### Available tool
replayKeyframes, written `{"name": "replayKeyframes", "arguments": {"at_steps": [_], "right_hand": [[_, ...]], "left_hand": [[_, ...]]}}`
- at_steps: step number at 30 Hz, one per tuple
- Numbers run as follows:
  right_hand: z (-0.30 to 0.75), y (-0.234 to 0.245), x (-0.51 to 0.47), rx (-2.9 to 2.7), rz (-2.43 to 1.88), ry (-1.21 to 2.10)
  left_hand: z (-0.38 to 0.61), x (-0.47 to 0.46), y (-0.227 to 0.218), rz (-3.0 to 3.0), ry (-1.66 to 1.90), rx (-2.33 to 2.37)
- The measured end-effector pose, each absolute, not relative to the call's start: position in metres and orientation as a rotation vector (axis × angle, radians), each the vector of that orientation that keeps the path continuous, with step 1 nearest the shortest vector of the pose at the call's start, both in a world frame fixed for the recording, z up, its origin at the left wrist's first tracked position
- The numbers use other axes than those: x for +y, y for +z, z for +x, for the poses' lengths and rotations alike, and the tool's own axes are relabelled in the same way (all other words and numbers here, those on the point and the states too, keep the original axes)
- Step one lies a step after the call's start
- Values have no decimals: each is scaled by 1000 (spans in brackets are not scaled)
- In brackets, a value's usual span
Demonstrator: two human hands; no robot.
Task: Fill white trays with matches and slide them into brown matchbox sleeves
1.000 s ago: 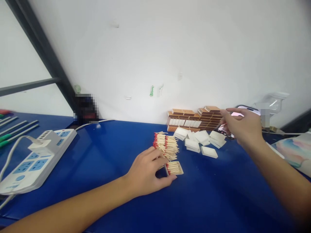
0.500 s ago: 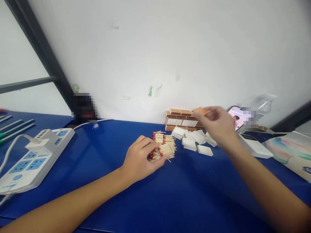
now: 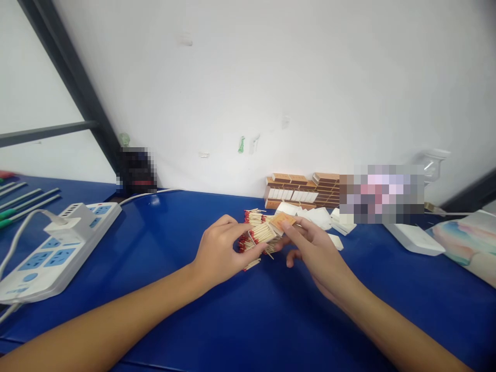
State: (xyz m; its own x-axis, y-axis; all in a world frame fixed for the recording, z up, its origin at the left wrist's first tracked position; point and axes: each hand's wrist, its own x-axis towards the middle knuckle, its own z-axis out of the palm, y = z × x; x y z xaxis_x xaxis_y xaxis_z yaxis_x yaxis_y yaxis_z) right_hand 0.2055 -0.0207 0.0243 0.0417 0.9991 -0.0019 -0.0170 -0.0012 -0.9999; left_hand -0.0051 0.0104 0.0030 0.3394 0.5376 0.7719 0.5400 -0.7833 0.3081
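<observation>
My left hand (image 3: 220, 248) pinches a small white matchbox tray filled with red-headed matches (image 3: 262, 233) between thumb and fingers. In my right hand (image 3: 315, 248) is an orange-brown matchbox sleeve (image 3: 282, 222), held at the right end of that tray. The two meet or nearly meet; whether the tray's end is inside the sleeve I cannot tell. Beneath and behind them lies a heap of loose matches (image 3: 253, 216), partly hidden by my hands. Just behind my right hand are several white trays (image 3: 318, 218), stacked and scattered.
Brown matchboxes (image 3: 290, 179) are stacked against the wall. A white power strip (image 3: 62, 253) with a plugged-in adapter is at left, with green-tipped rods (image 3: 29, 204) behind it. On the right are a white box-like device (image 3: 416, 240) and a colourful tissue pack (image 3: 465, 243).
My right hand has come down and left from beside the stacked matchboxes, bringing the sleeve to the filled tray. My left hand keeps its hold on the tray.
</observation>
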Motion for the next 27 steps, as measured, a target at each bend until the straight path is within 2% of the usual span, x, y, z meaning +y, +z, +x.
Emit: {"name": "replayKeyframes", "arguments": {"at_steps": [27], "right_hand": [[200, 15, -24, -1188, -1187, 1146]], "left_hand": [[-6, 14, 2, -2549, -1518, -862]]}}
